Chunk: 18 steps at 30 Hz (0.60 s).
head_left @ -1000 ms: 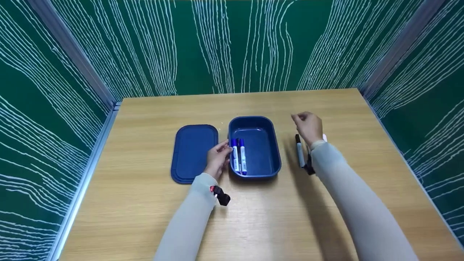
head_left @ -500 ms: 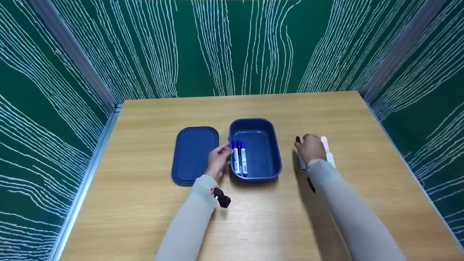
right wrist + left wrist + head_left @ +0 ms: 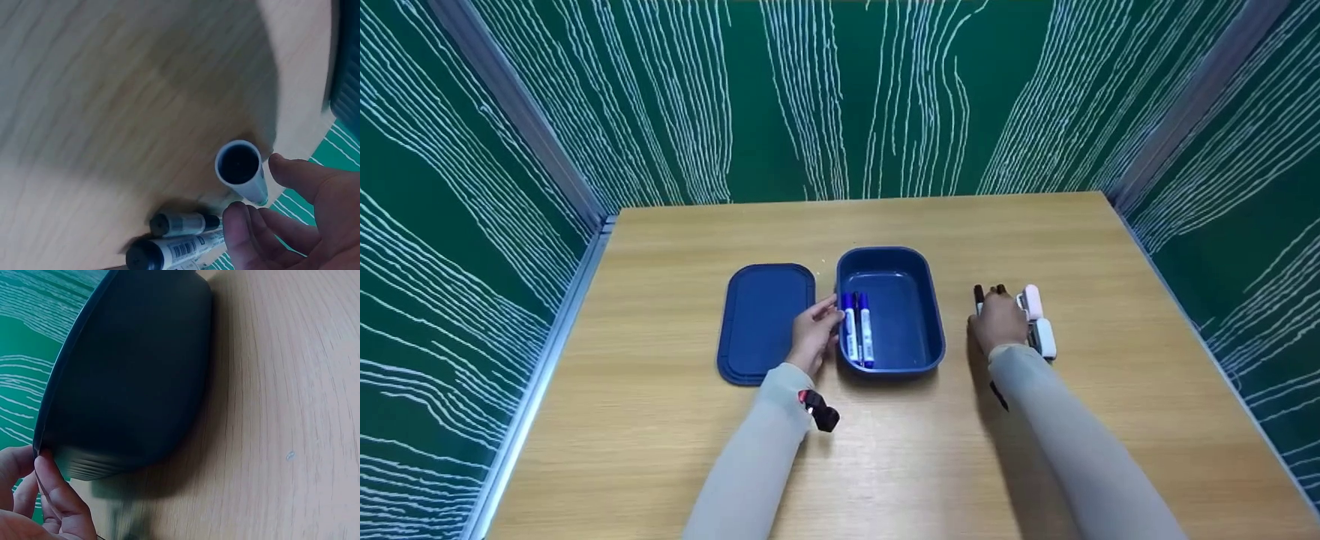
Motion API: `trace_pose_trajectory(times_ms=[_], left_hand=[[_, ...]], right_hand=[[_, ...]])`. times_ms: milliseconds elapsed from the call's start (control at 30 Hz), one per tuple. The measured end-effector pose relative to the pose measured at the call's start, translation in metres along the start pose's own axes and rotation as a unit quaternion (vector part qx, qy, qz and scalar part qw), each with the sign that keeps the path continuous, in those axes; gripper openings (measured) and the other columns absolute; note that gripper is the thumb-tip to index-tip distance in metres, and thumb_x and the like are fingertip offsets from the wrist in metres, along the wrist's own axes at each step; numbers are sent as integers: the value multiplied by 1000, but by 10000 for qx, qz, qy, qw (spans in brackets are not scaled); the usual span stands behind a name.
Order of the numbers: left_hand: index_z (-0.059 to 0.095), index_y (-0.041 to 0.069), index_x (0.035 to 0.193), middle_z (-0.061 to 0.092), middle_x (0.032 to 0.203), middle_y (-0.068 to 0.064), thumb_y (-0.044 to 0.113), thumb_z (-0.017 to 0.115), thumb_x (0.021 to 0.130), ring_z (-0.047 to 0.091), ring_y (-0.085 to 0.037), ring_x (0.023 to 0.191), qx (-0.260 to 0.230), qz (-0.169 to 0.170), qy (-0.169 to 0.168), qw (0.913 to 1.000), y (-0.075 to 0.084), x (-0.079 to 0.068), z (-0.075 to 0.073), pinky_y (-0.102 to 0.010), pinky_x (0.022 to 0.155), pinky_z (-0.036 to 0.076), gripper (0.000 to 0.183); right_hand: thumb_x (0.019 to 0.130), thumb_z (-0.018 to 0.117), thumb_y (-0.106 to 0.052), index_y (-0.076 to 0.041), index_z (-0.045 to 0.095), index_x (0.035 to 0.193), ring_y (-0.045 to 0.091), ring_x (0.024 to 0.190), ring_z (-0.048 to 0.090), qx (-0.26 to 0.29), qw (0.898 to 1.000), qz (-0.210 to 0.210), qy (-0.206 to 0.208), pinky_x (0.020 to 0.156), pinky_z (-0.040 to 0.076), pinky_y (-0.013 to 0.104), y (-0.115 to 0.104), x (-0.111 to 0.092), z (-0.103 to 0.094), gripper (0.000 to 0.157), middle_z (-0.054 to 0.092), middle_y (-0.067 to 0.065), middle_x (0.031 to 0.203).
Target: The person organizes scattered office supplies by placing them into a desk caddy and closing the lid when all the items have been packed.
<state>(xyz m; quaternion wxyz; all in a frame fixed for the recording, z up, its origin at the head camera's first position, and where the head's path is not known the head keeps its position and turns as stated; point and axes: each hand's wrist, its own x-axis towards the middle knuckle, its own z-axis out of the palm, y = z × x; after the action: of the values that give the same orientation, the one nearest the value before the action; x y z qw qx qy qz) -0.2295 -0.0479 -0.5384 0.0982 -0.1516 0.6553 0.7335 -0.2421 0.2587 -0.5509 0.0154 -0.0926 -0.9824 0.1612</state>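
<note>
My left hand [image 3: 814, 337] pinches the left rim of a blue plastic box [image 3: 129, 371] between thumb and fingers. Inside the box, blue-capped markers [image 3: 866, 330] lie along its left wall, with a dark slim one between them. To the right of the box, my right hand [image 3: 1000, 322] is low over a group of markers. In the right wrist view a white marker [image 3: 256, 183] with a dark hollow end lies between the thumb and fingertips; a small gap shows at the thumb. Below it are two more dark-ended markers, a small one [image 3: 177, 224] and a thicker one [image 3: 174, 250].
A flat blue lid [image 3: 769, 322] lies left of the box. Right of the right hand are a pink rounded object [image 3: 1032, 301] and a white one [image 3: 1044, 337], each with a metallic side. Green walls [image 3: 870, 97] with white lines enclose the wooden table [image 3: 885, 457].
My right hand has come down toward the markers, nearer the body, uncovering the pink and white objects on its right. The left hand stays at the box rim.
</note>
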Motion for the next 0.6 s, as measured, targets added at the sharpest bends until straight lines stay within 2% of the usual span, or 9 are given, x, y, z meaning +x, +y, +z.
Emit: trace_pose_trajectory(times_ms=[200, 600], left_hand=[[59, 6, 136, 59, 134, -19, 5, 64, 91, 60, -9, 85, -82, 4, 67, 9999, -2, 0, 1, -15, 56, 52, 45], [60, 7, 135, 61, 131, -16, 6, 65, 91, 61, -9, 87, -52, 17, 79, 10000, -2, 0, 0, -17, 60, 54, 44]], right_hand=[[88, 65, -12, 9, 66, 95, 37, 75, 66, -10, 9999, 98, -86, 63, 56, 50, 0, 0, 2, 23, 66, 27, 88], [90, 68, -14, 9, 69, 99, 40, 81, 68, -81, 9992, 208, -345, 70, 56, 53, -3, 1, 1, 24, 70, 27, 92]])
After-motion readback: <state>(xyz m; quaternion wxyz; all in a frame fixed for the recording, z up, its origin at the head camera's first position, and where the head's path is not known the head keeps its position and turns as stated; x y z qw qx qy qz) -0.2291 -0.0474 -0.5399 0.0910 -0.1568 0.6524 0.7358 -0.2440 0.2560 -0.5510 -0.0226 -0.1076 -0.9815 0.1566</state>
